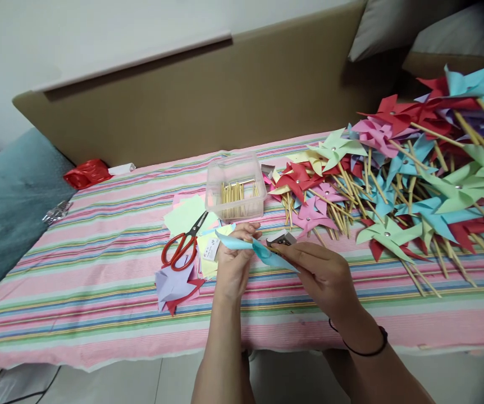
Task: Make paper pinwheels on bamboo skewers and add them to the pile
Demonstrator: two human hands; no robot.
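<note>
A light blue paper pinwheel [269, 257], its blades partly folded over, is held up between both hands. My left hand [236, 266] is closed on its left part, thumb and fingers pinching near the middle. At its right end my right hand [326, 272] is closed too, fingertips on the paper's edge. A small open box [283, 238] with dark contents shows just behind the paper. Left of my left hand lie red-handled scissors [183, 244] on pale green paper squares [185, 216]. Cut lilac paper [174, 283] lies below them.
A clear plastic box [236, 205] with several short wooden sticks stands behind my hands. Many finished pinwheels on sticks [387, 227] are heaped at the right. A red plastic bag [87, 174] lies at the far left on the striped cloth [111, 252]. A brown backrest [208, 101] rises behind.
</note>
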